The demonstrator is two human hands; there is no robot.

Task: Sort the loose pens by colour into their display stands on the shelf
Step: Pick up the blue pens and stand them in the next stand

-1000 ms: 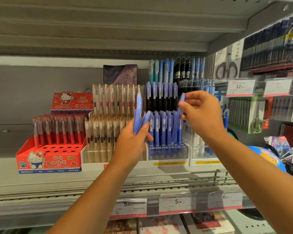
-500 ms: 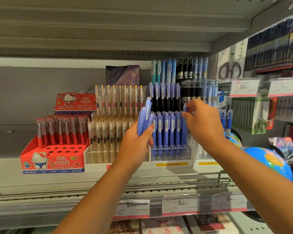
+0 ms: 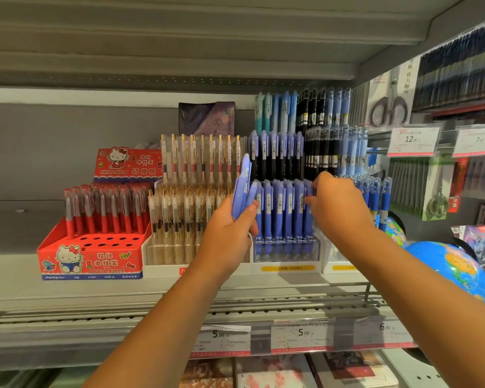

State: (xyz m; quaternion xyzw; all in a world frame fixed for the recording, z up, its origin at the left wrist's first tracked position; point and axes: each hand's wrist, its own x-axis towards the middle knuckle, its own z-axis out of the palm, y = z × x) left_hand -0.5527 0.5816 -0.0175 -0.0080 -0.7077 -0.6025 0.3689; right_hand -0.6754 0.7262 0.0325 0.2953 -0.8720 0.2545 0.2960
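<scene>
L hand (image 3: 230, 233) clamped round a bunch of loose blue pens (image 3: 243, 184), tops up. R hand (image 3: 339, 208) pinches top of end blue pen (image 3: 305, 219), seated in clear stand (image 3: 286, 252) btwn both hands. Hello Kitty stand (image 3: 90, 260) well left of L hand.

On my remote feed, soft, even store light brightens the shelf (image 3: 67, 289) front; its back wall is dim. Faint shadows lie before the pen stands (image 3: 286, 252); price tags (image 3: 412, 140) at right blur and straight edges bow.
</scene>
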